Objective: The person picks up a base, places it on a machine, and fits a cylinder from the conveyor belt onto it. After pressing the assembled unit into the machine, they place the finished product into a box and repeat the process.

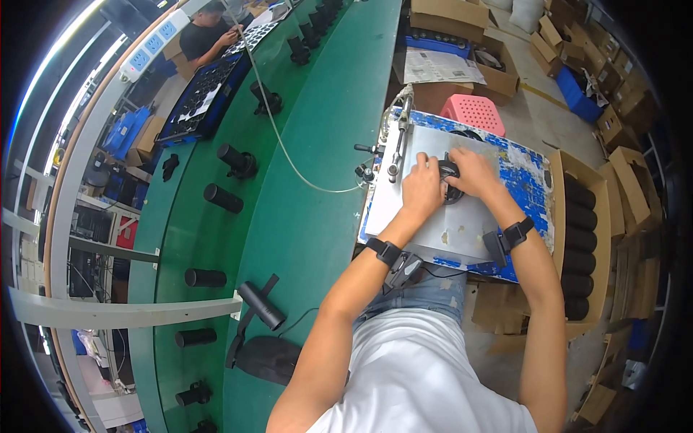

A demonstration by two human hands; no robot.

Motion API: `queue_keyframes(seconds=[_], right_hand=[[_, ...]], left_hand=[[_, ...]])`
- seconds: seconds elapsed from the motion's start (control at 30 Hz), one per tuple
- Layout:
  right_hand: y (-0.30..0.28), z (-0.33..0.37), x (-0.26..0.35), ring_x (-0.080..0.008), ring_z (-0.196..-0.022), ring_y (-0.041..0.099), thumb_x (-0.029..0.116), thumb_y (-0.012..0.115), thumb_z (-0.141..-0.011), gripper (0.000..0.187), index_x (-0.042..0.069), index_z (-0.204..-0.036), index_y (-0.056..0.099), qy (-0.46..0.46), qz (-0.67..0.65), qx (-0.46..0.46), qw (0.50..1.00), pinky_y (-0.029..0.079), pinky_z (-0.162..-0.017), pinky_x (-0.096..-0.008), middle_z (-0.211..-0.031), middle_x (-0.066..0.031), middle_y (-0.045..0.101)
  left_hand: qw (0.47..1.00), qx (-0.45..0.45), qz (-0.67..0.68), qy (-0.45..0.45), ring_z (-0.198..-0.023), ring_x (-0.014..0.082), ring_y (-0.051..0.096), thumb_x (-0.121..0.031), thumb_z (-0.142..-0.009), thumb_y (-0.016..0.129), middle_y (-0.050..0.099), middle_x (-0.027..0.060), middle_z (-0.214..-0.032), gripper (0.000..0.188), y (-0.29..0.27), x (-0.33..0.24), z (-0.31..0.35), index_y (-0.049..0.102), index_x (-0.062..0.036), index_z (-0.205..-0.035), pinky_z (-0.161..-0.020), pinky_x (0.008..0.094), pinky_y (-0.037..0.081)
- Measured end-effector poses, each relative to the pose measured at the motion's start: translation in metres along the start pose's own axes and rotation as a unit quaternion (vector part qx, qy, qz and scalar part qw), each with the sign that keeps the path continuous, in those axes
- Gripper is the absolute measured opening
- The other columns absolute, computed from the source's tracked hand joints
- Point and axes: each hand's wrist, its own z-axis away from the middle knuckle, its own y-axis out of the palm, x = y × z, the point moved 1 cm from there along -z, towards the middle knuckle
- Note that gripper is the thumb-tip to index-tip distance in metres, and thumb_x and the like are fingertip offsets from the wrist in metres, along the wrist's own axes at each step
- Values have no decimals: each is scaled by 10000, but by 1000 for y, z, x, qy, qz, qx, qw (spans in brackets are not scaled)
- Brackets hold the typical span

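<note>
My left hand and my right hand are both closed on a black round part, one from each side. The fingers cover much of it, and its exact kind is hard to make out. It rests on or just above a grey metal sheet that lies over a worn blue-and-white work board. Just beyond my hands, another dark round piece shows at the sheet's far edge. A metal clamp-like fixture stands left of my left hand.
A carton of black cylinders stands right of the board. Left runs a green bench with several black cylindrical parts and a thin hose. A pink stool sits beyond the board. Another person works at far left.
</note>
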Motion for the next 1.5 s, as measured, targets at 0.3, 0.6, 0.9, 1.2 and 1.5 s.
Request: queue_keyframes(seconds=[0.3, 0.6, 0.9, 1.2, 1.5], right_hand=[[9, -11, 0, -301, -822, 641, 207, 793, -669, 201, 78, -783, 688, -49, -78, -137, 986, 514, -716, -404, -847, -99, 656], [7, -15, 6, -313, -860, 633, 200, 787, -677, 251, 95, -873, 674, -2, -78, -99, 992, 511, -751, -407, -877, -97, 651], [30, 9, -4, -325, -905, 613, 147, 709, -743, 280, 97, -1016, 674, -77, -114, -188, 972, 499, -808, -414, -934, -117, 638], [14, -10, -2, -297, -872, 659, 196, 782, -693, 274, 117, -946, 713, 4, -172, -106, 979, 521, -751, -395, -919, -106, 695], [19, 6, -4, -392, -899, 641, 280, 736, -710, 456, 56, -1091, 624, 31, -61, -116, 991, 523, -811, -414, -987, -145, 680]], left_hand=[[994, -28, 47, -91, -812, 345, 630, -148, -740, 681, 593, 141, -898, 199, 17, 11, -10, 657, -17, -888, -698, 424, 516], [984, -57, 99, -139, -831, 367, 621, -70, -744, 659, 562, 145, -970, 172, 22, 8, -9, 626, -37, -909, -724, 458, 500], [977, -43, 153, -143, -885, 354, 616, -113, -715, 702, 602, 168, -993, 263, 23, 16, -10, 661, -38, -964, -789, 421, 501], [966, -2, 182, -186, -861, 352, 630, -52, -652, 643, 642, 178, -889, 212, 31, 27, -21, 690, -33, -858, -763, 423, 496], [988, -34, 40, 144, -845, 306, 613, -116, -778, 632, 575, 146, -1061, 224, 6, 13, 43, 608, -43, -989, -748, 430, 491]])
